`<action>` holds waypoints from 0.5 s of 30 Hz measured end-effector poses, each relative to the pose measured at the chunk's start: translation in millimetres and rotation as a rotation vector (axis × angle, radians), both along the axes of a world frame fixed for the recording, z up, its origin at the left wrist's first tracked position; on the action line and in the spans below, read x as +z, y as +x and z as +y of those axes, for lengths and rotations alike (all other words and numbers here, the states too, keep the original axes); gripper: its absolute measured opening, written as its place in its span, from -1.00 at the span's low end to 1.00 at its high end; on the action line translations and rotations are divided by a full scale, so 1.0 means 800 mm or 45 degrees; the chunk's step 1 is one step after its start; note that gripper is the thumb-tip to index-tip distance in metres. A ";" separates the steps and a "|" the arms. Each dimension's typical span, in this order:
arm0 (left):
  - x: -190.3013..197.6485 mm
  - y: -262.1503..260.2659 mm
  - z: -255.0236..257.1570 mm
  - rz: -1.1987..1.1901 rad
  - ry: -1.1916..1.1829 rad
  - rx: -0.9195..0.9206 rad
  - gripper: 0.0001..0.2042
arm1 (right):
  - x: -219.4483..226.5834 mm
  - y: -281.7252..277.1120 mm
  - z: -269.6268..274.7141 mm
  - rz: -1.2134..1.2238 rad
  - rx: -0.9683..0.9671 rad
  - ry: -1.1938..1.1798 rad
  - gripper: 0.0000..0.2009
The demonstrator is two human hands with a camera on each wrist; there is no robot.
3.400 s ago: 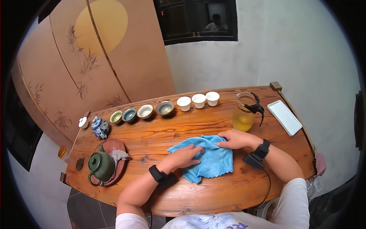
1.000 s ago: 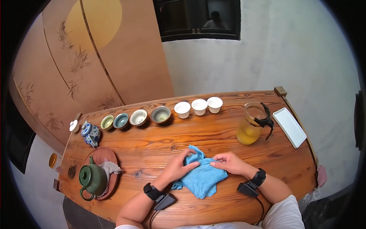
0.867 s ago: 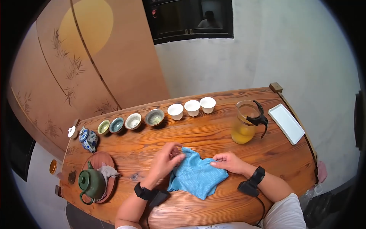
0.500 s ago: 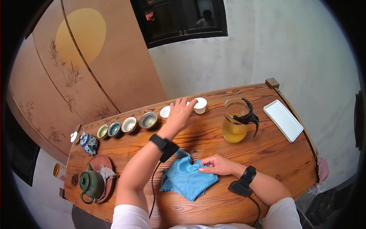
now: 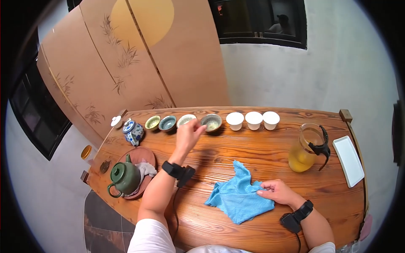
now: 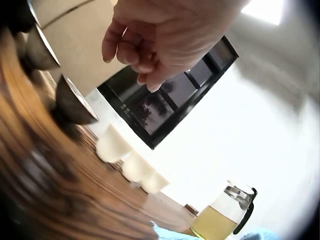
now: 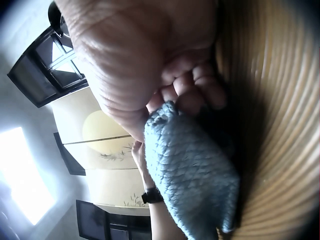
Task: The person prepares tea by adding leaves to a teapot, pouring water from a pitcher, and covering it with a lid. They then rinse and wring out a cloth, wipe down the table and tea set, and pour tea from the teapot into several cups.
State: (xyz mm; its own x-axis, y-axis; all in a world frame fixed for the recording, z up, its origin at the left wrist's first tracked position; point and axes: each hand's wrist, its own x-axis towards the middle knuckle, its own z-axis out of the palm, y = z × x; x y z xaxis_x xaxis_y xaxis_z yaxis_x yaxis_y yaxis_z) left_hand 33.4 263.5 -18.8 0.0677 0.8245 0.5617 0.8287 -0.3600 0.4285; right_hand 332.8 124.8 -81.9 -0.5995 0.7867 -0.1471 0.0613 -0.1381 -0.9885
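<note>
My left hand [image 5: 187, 138] is raised over the table, in front of the row of bowls and overlapping the pale crackled bowl [image 5: 186, 119] in the head view. Its fingers [image 6: 131, 50] hang loosely curled and hold nothing. Beside it stands the dark grey bowl [image 5: 212, 122]. Lower on the table lies a crumpled blue cloth [image 5: 242, 200], one corner pointing away from me. My right hand [image 5: 282, 193] pinches the cloth's right edge between thumb and fingers; in the right wrist view, a bunched fold of the cloth [image 7: 187, 165] comes out of that grip.
White cups [image 5: 254, 120] line the back edge, with green [image 5: 152, 122] and teal [image 5: 167, 123] bowls further left. A blue-and-white teapot [image 5: 133, 132] and a green teapot [image 5: 125, 179] on a round tray [image 5: 147, 157] stand left. At right are a glass pitcher [image 5: 301, 156] and white tray [image 5: 348, 161].
My left hand has let go of the cloth, passed over the white cups and swung left to the bowls. The right hand keeps hold of the cloth. The head view has turned left.
</note>
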 end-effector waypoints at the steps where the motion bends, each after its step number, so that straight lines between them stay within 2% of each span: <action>1: -0.009 -0.022 0.005 -0.084 0.038 0.034 -0.67 | -0.001 -0.002 0.000 0.025 -0.031 0.005 -0.86; 4: -0.013 -0.050 -0.002 -0.090 -0.059 0.162 -0.65 | 0.003 -0.001 0.003 0.001 0.010 -0.015 -0.85; 6: -0.012 -0.036 -0.008 -0.099 -0.146 0.085 -0.69 | 0.006 -0.005 0.005 0.019 -0.001 -0.052 -0.85; 8: -0.006 -0.010 -0.008 -0.028 -0.195 -0.145 -0.75 | 0.005 -0.004 0.004 0.037 -0.032 -0.085 -0.84; 10: -0.006 0.024 0.003 0.089 0.027 -0.428 -0.70 | 0.004 -0.001 0.005 0.089 0.032 -0.082 -0.82; 12: 0.007 0.068 0.013 0.320 0.139 -0.547 -0.61 | 0.012 -0.003 0.001 0.101 -0.018 -0.046 -0.86; 13: 0.011 0.092 0.020 0.317 0.144 -0.564 -0.61 | 0.007 0.000 0.003 0.172 -0.030 -0.052 -0.85; 15: 0.017 0.136 0.032 0.496 0.224 -0.620 -0.51 | 0.006 -0.002 0.001 0.325 -0.102 -0.019 -0.81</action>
State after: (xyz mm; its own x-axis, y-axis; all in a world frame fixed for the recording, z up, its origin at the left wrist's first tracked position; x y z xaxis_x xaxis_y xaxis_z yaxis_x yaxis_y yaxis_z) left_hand 141.9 288.7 -5.0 0.6372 0.5457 0.5442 0.6356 -0.7715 0.0295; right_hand 331.6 125.5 -76.8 -0.5545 0.8321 -0.0108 -0.2016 -0.1469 -0.9684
